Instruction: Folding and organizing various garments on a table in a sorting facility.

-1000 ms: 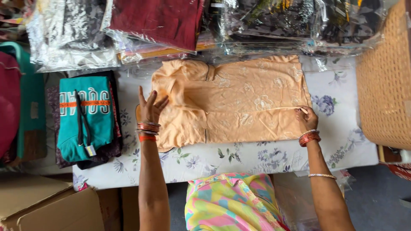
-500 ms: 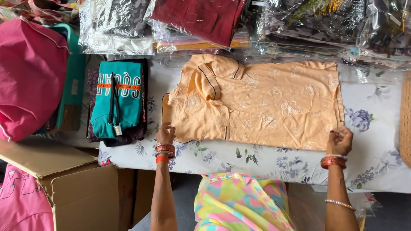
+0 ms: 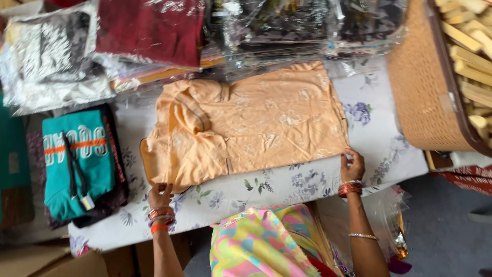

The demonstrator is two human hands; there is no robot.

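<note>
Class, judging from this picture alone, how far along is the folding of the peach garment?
Done: the peach garment lies flat on the floral cloth, sleeves tucked in, forming a rough rectangle. In hand: the left hand and right hand grip its near edge at both corners. Left: it is not yet folded small like the teal garment beside it.

Both forearms reach up from the near edge of the scene, bare to the elbow and roughly parallel, well apart from each other. The left hand (image 3: pixel 161 194) sits at the near left, palm down, fingers curled forward and pinched at their tips. A stack of red and orange bangles rings the left wrist. The right hand (image 3: pixel 352 165) sits at the near right, a little farther than the left, fingers bent and closed in a pinch. Red bangles circle the right wrist, and 1 thin pale bangle sits lower on the right forearm.
</note>
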